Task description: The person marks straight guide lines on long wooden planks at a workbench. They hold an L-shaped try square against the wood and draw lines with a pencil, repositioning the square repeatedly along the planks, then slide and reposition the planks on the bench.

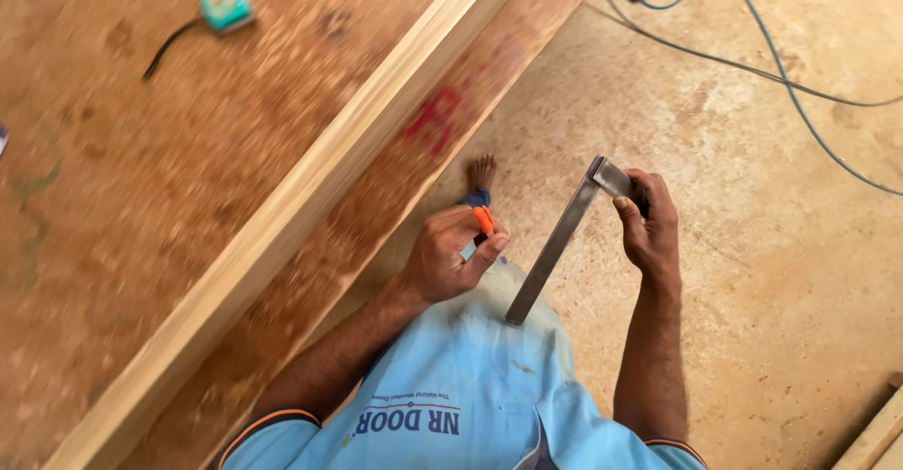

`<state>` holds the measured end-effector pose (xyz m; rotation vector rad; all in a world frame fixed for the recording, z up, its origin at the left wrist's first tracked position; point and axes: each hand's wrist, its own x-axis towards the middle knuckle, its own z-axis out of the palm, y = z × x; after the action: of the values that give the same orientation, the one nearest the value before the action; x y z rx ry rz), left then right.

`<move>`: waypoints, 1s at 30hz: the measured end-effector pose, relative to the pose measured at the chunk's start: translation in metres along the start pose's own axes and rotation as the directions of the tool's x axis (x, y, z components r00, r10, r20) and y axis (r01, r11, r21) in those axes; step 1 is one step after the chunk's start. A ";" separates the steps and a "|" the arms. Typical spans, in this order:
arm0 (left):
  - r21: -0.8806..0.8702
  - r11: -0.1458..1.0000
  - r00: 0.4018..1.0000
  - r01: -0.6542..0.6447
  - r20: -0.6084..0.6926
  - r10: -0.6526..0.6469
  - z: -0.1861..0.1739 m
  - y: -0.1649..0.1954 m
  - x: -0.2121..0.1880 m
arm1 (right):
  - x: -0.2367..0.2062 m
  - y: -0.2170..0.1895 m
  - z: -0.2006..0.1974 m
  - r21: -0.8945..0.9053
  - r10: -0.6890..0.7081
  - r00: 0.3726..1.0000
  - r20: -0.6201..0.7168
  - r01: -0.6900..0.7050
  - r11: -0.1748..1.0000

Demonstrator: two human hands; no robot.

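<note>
The person looks down at 2 bare hands held in front of a light blue shirt (pixel 470 404), above a sandy brown floor (pixel 752 244).

The right hand (pixel 651 225) has its fingers closed around the short, thick stock of a metal try square (pixel 557 249). The long grey blade of the square slants down and to the left from that hand, and its free end lies against the shirt, just beside the left hand.

The left hand (pixel 450 255) is curled shut on a small orange pencil (pixel 483 219). Only the orange end shows above the thumb and forefinger; the rest is hidden in the fist. The 2 hands are near each other but do not touch, with the blade between them.

A bare foot (pixel 482 174) shows on the floor just above the left hand.

To the left, a long pale wooden plank (pixel 310 178) runs diagonally across a wide brown board (pixel 141 197) that carries a red smear (pixel 431 117). A teal tape measure (pixel 226 5) with a dark strap lies on the board near the top, well apart from the hands. Blue and grey cables (pixel 781 75) trail over the floor at the upper right.
</note>
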<state>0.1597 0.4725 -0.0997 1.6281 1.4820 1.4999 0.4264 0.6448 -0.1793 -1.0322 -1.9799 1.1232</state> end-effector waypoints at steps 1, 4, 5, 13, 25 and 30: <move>0.021 0.999 0.999 -0.042 -0.003 0.042 0.009 -0.011 0.022 | 0.016 0.008 -0.010 -0.011 -0.015 1.000 -0.019 0.015 1.000; -0.012 0.999 0.999 -0.044 -0.029 0.043 0.042 -0.046 0.094 | 0.076 0.036 -0.049 -0.027 -0.032 0.998 -0.052 0.031 0.999; -0.018 0.999 0.999 -0.043 -0.024 0.043 0.052 -0.058 0.118 | 0.099 0.044 -0.060 -0.016 -0.029 0.998 -0.054 0.028 0.999; -0.146 0.989 1.000 -0.026 -0.017 0.024 0.108 -0.098 0.287 | 0.275 0.078 -0.147 -0.010 -0.068 0.997 -0.034 0.067 0.998; 0.000 0.997 0.987 -0.083 -0.135 0.082 0.169 -0.162 0.489 | 0.547 0.165 -0.257 -0.045 -0.211 0.969 0.132 0.218 0.975; 0.069 0.998 0.957 -0.003 -0.290 0.023 0.220 -0.199 0.577 | 0.705 0.187 -0.313 -0.075 -0.401 0.865 0.302 0.440 0.895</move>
<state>0.1773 1.1215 -0.1099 1.5054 1.6958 1.7751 0.3909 1.4345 -0.1098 -0.4746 -2.3907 0.9295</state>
